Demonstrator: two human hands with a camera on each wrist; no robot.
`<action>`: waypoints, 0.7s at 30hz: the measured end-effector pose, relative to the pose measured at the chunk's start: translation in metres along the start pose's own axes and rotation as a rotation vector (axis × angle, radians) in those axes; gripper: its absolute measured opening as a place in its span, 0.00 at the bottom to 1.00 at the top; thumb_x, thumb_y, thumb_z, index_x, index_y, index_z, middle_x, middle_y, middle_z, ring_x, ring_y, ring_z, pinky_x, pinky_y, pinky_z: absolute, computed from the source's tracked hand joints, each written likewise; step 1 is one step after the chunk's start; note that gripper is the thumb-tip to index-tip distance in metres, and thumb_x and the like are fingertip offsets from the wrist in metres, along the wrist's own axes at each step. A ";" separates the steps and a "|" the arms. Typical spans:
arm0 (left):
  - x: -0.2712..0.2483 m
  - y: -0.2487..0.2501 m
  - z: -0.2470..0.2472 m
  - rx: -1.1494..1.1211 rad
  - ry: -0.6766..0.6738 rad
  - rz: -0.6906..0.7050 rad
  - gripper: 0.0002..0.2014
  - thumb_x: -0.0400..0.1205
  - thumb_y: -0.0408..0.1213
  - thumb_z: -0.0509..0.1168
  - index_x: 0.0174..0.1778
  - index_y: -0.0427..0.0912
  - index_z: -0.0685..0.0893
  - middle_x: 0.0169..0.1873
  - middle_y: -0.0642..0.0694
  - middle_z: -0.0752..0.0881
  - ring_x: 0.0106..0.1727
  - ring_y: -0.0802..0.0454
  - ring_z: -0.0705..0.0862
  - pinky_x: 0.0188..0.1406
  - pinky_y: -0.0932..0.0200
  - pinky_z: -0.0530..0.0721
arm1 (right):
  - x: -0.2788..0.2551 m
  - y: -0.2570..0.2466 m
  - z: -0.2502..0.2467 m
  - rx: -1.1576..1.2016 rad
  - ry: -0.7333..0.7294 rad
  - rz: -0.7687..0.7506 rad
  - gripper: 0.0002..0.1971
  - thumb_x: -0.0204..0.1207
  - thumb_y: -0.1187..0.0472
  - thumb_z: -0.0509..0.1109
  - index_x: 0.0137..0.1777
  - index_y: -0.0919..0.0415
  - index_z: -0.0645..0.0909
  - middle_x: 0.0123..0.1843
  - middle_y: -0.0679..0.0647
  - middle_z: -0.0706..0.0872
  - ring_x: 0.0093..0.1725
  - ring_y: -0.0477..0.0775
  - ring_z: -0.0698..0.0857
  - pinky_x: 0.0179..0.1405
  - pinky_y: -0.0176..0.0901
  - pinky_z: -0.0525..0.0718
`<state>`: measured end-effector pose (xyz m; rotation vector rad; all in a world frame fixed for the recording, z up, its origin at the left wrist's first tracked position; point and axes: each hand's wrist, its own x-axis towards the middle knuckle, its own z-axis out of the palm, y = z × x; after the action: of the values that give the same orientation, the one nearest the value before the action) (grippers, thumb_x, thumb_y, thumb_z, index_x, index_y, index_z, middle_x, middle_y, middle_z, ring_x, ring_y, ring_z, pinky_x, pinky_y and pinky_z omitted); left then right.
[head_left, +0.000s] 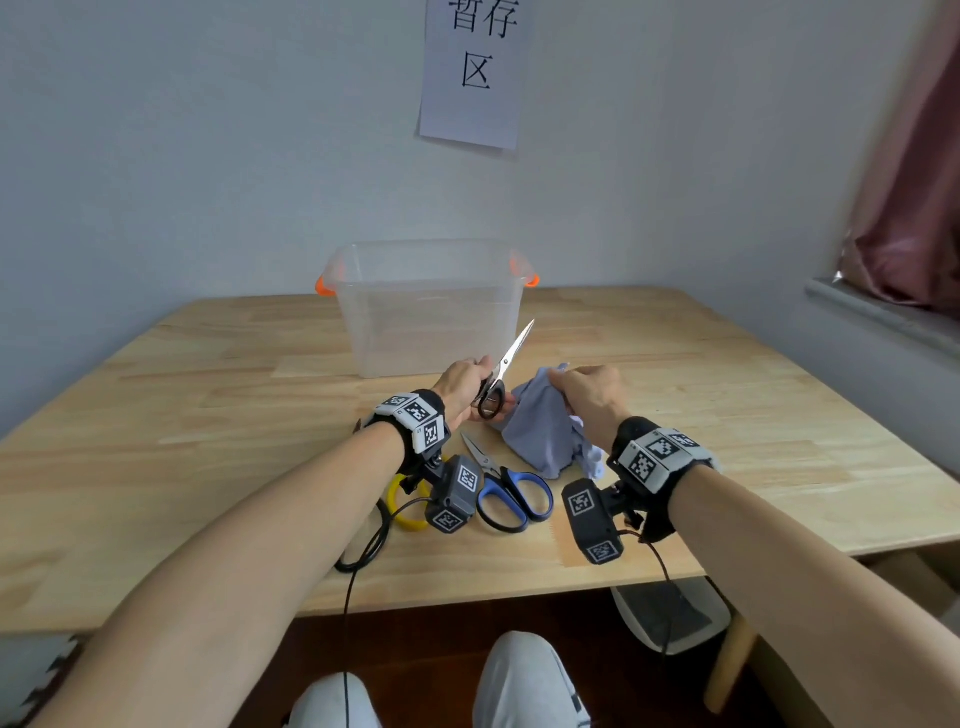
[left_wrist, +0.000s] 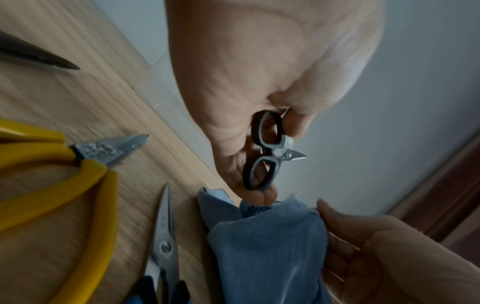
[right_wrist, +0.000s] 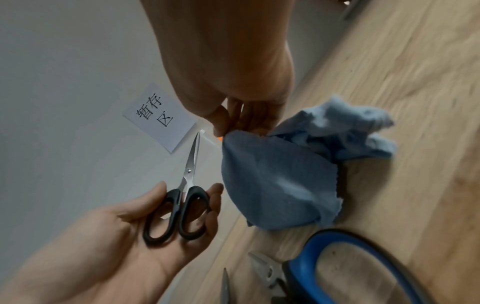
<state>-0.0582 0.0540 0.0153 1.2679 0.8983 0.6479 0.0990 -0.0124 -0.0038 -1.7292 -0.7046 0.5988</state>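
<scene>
My left hand holds a pair of black-handled scissors by the handles, thumb on one side and fingers on the other. The blades are together and point up and away toward the bin. In the right wrist view the scissors lie across the left hand's fingers. My right hand pinches the top of a blue-grey cloth and lifts it into a peak while its lower edge rests on the table. The scissors sit just left of the cloth, apart from it.
A clear plastic bin with orange handles stands behind the hands. Blue-handled scissors and yellow-handled pliers lie on the wooden table near the front edge, under my left wrist. A paper sign hangs on the wall.
</scene>
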 end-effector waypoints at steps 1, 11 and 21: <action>0.000 -0.002 0.001 0.003 -0.013 0.011 0.11 0.92 0.42 0.50 0.55 0.38 0.72 0.37 0.36 0.85 0.34 0.42 0.86 0.34 0.51 0.88 | -0.001 0.002 0.001 0.040 -0.037 0.012 0.21 0.75 0.59 0.76 0.24 0.58 0.72 0.26 0.54 0.72 0.30 0.54 0.73 0.32 0.44 0.73; 0.013 -0.014 0.009 0.462 0.046 0.237 0.16 0.90 0.43 0.55 0.39 0.40 0.77 0.36 0.44 0.76 0.44 0.47 0.75 0.46 0.56 0.73 | -0.003 0.005 0.018 0.341 -0.140 0.136 0.09 0.81 0.64 0.71 0.40 0.68 0.86 0.34 0.58 0.81 0.32 0.53 0.77 0.35 0.45 0.77; 0.010 -0.014 0.013 0.503 0.054 0.328 0.15 0.90 0.42 0.56 0.40 0.39 0.76 0.29 0.47 0.75 0.28 0.56 0.75 0.26 0.68 0.72 | -0.010 0.012 0.017 0.373 -0.312 0.058 0.04 0.79 0.69 0.73 0.43 0.67 0.83 0.39 0.63 0.84 0.39 0.57 0.81 0.44 0.44 0.81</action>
<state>-0.0429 0.0533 0.0003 1.8824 0.9395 0.7401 0.0820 -0.0107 -0.0193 -1.3270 -0.7070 0.9891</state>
